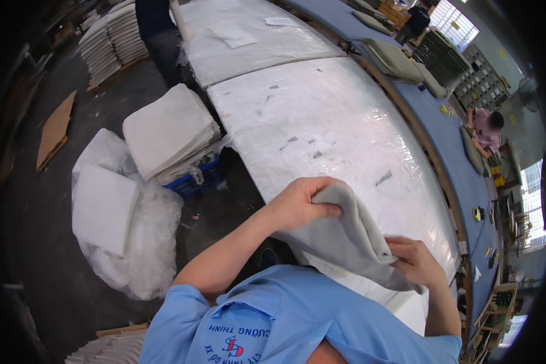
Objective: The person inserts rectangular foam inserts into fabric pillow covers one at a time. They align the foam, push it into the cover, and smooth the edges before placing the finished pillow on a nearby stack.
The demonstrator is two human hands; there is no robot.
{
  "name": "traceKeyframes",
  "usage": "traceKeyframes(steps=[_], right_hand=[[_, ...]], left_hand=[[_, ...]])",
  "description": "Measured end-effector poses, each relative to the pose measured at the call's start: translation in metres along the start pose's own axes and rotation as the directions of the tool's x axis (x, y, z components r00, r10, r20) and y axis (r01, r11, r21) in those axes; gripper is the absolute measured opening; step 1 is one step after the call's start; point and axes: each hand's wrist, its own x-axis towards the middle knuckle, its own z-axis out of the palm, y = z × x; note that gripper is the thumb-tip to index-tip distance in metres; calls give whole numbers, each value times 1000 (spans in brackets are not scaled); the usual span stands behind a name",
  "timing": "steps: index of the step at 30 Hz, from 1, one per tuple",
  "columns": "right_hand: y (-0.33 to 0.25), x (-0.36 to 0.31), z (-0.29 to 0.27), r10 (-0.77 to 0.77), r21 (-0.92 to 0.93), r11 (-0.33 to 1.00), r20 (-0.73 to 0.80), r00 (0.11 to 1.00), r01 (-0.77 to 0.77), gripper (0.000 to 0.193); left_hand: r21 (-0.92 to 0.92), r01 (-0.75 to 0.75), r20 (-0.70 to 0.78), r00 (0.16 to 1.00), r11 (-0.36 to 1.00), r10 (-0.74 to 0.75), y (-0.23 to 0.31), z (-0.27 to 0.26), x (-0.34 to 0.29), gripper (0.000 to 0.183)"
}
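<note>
Both hands grip one piece of soft pale grey fabric, folded or doubled, felt-like (346,233), held up in the air near the chest, above the near edge of the long white table wrapped in clear plastic film (340,121). Left hand (300,203) has fingers clenched on the upper left end of the cloth, thumb pressing on top. Right hand (415,261) pinches the lower right end, fingers curled into the folds. The cloth hangs diagonally between them, bunched, not spread.

Progress, as a judgement: handling has only just started. The piece is off any stack but not yet laid on the table; the tabletop directly ahead carries nothing but small grey tape scraps stuck on the film. Spreading or placing looks left to do.

Look of the cloth: thick, matte, limp, smooth rounded fold at the top, creases near the right hand. Cannot tell whether it is a sewn cover or a flat sheet.

Left of the table, on the floor side: a flat white foam-like pad (103,209) lying on a clear crumpled plastic bag (145,242), then a stack of white square fabric pieces (170,130) sitting on a blue crate (194,182). Further off, a brown cardboard sheet (54,130) on the floor, more white stacks (112,39) on the far left. Far end: a person in dark clothes (155,30) at the table, olive cushions (394,60) on a blue-topped bench (455,145), and another person in pink (485,130) leaning there.
</note>
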Motion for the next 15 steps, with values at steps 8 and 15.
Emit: traceKeyframes(steps=[8, 15], right_hand=[[71, 7, -61, 115, 647, 667, 399, 910, -368, 23], [86, 244, 61, 89, 478, 788, 535, 840, -388, 51]], left_hand=[[189, -533, 43, 843, 825, 536, 23, 56, -67, 22], [70, -704, -107, 699, 707, 707, 16, 49, -105, 11]])
